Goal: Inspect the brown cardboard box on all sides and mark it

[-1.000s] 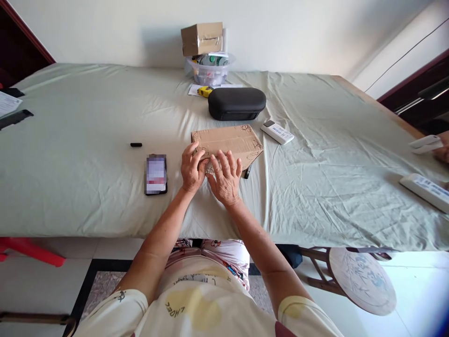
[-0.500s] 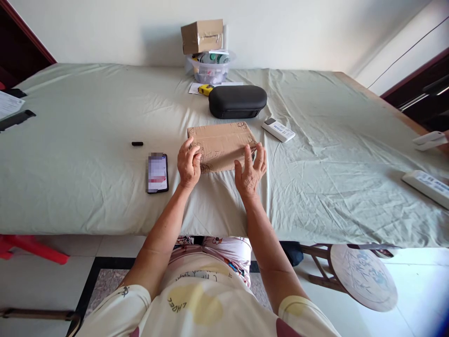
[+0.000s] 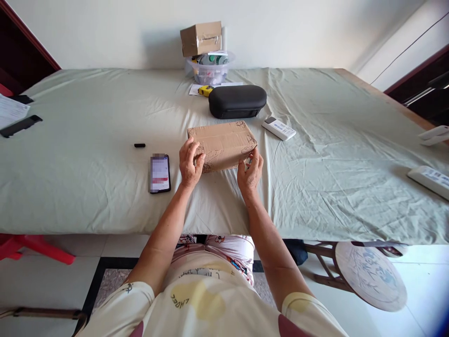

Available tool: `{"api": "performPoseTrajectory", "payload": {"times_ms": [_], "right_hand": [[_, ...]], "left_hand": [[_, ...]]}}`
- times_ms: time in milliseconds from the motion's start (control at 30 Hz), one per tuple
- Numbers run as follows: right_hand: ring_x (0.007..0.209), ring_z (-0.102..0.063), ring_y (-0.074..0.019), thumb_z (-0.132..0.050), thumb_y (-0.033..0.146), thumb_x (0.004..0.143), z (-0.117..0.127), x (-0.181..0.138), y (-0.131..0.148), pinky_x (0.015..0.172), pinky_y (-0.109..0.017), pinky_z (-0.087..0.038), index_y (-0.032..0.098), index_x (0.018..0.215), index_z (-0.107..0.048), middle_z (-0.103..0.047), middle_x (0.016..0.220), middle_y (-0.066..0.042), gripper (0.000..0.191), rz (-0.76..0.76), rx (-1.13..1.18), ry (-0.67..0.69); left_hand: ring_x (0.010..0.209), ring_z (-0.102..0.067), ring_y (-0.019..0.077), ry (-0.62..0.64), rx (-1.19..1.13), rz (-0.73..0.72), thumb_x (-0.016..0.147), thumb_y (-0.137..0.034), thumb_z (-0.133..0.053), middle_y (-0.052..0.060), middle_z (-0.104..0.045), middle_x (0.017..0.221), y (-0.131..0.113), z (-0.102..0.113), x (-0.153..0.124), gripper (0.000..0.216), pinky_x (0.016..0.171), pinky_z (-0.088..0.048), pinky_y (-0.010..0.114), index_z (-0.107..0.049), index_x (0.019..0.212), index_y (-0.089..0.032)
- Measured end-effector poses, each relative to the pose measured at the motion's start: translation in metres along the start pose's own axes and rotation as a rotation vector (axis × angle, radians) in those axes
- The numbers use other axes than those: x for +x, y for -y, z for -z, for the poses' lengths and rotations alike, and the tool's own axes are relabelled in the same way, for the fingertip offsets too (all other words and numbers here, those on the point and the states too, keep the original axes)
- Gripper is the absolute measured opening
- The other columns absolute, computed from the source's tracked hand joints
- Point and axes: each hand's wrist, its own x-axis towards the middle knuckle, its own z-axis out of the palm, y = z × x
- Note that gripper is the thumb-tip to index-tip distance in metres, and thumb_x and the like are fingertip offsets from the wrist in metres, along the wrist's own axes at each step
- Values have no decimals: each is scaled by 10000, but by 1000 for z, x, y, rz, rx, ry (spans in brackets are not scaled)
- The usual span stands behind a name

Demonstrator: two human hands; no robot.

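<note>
cardboard box [image 3: 219, 140]: on the cloth-covered surface [image 3: 87, 192], right in front of the person, long side facing the body, between both hands
left hand [image 3: 190, 164]: clamped on the box's near left corner, fingers curled at the end, thumb by the front face
right hand [image 3: 250, 173]: closed around the near right corner, thumb in front, fingers at the right end; bit between thumb and fingers too small to tell
steady hold: best with even pressure from both ends, thumbs low on the front, no squeezing that could dent the cardboard
box angle: keep it level, likely easier with wrists matched
black case [image 3: 237, 101]: just behind box, avoid pushing into it
white device [image 3: 279, 128]: near box's far right corner, apart
phone [image 3: 160, 174]: left of left hand, not touched
</note>
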Motion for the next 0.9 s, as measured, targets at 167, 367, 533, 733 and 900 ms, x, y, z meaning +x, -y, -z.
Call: {"api": "performPoseTrajectory", "payload": {"times_ms": [167, 367, 533, 733, 900], "right_hand": [[1240, -629, -289, -503, 312, 960, -4, 0, -9, 941, -464, -621, 239, 1623, -396, -636, 1344, -170, 675, -22, 26, 9], [1162, -666, -294, -529, 295, 939, -13, -2, -15, 979, -521, -609, 229, 1505, -538, -679, 1219, -155, 570, -34, 56, 50], [1101, -700, -269, -575, 312, 927, -17, -5, -17, 862, -467, -654, 252, 1437, -593, -668, 1279, -157, 514, -70, 98, 38], [1125, -746, -254, -607, 427, 966, -15, 1, -15, 833, -411, -665, 307, 1538, -507, -611, 1418, -157, 593, -108, 375, -86], [1137, -746, -234, -658, 549, 962, -8, 5, -7, 915, -429, -659, 383, 1615, -397, -619, 1444, -112, 722, -88, 611, -80]], "left_hand": [[1484, -555, 284, -33, -11, -43, 1065, -549, -533, 213, -622, 1506, 2, -3, -1, 472, 1266, -430, 483, -600, 1357, -185], [1512, -531, 287, -69, -51, 23, 1066, -582, -508, 205, -600, 1538, 4, 2, 0, 479, 1282, -406, 484, -577, 1357, -206], [1476, -565, 287, -156, -135, 92, 1048, -588, -553, 206, -601, 1529, 7, 5, 1, 457, 1234, -461, 463, -595, 1309, -215], [1458, -570, 279, -206, -259, 212, 1013, -676, -562, 188, -598, 1515, 5, 1, 1, 519, 1163, -534, 422, -599, 1273, -228], [1377, -635, 260, -254, -356, 305, 960, -769, -573, 161, -631, 1444, 4, -7, -1, 616, 1182, -511, 402, -586, 1268, -236]]}}
